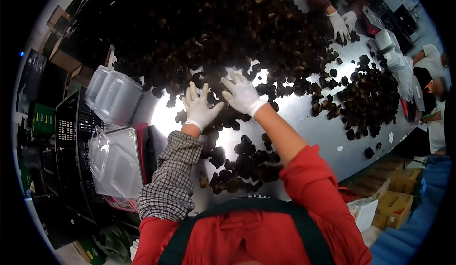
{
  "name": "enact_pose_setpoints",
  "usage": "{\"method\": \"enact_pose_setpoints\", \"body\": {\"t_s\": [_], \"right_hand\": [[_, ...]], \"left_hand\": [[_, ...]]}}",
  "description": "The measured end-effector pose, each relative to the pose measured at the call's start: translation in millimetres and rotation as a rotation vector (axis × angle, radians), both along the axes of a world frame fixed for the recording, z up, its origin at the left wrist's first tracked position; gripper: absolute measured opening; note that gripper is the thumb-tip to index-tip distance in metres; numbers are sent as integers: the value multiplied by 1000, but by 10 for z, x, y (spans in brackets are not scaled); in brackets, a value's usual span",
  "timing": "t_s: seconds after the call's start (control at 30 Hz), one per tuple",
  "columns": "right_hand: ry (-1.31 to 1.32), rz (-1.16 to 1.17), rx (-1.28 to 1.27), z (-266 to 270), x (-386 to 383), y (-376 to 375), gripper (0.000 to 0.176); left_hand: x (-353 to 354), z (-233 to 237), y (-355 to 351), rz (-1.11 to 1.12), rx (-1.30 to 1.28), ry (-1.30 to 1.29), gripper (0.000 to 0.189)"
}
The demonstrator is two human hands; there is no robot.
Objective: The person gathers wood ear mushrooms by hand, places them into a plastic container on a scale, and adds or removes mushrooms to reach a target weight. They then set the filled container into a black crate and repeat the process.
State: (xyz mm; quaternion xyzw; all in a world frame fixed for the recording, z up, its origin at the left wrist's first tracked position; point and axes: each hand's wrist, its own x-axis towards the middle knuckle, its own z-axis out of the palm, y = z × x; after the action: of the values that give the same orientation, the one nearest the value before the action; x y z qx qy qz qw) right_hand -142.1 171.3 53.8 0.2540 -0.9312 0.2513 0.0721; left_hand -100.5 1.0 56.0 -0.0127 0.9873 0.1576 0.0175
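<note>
Both of my hands wear white gloves. My left hand (201,109) is over the near edge of a big heap of dark brown, lumpy mushroom-like pieces (228,37), its fingers spread. To its right, my right hand (243,95) also has its fingers apart, with the fingertips at the same pieces. Neither hand visibly holds anything. Below them, nearer my body, lies a smaller loose cluster of the dark pieces (244,163) on the shiny metal table (304,127). What the fingertips touch underneath is hard to see.
Stacked clear plastic trays (114,96) stand at the left, with a clear lidded container (116,163) nearer me. A separate pile (370,98) lies at the right. Across the table, another person's gloved hands (343,25) touch the heap. Cardboard boxes (393,209) sit at lower right.
</note>
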Motion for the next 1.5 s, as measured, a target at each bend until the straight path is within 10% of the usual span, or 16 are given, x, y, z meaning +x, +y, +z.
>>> {"method": "enact_pose_setpoints", "body": {"t_s": [0.3,0.47,0.53,0.57,0.9,1.3,1.5], "right_hand": [[-112,278,-190,359,1620,788,23],[-93,16,-257,513,1713,1281,22],[-59,-150,-216,371,1468,1366,26],[-4,-230,-153,278,1376,1397,29],[-185,-303,-268,65,2204,1717,43],[-59,-194,-32,-258,2161,1777,79],[-115,83,-104,-112,2511,1442,102]], "left_hand": [[1534,306,286,-671,391,107,58],[1497,308,-79,-313,665,274,55],[1183,195,-456,-447,-263,678,62],[1061,65,-493,48,286,375,64],[1936,145,-403,-299,628,28,60],[2316,-87,-475,-229,213,97,124],[2388,-84,-101,-662,282,132,127]]}}
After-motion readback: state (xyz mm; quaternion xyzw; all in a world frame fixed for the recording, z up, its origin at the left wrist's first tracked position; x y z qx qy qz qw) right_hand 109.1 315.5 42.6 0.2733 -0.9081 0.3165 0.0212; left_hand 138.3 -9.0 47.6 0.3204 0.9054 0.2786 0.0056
